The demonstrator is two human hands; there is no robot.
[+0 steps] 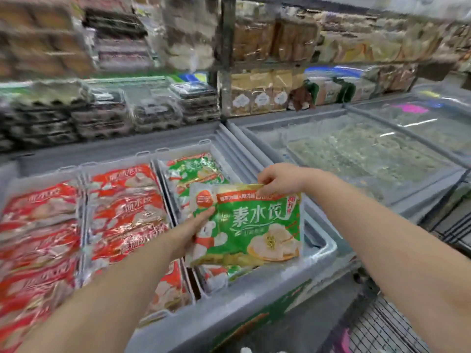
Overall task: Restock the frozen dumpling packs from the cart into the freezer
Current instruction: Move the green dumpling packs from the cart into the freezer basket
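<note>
I hold a green dumpling pack (251, 225) over the freezer's (254, 289) right bin — left hand (195, 231) gripping its side, right hand (279, 178) pinching the top edge. Red packs (122, 212) fill the left bins; the cart (377, 327) near right is mostly hidden — stock left unclear.

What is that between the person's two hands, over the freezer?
A green dumpling pack: the left hand grips its left edge and the right hand pinches its top edge, in the head view.
</note>
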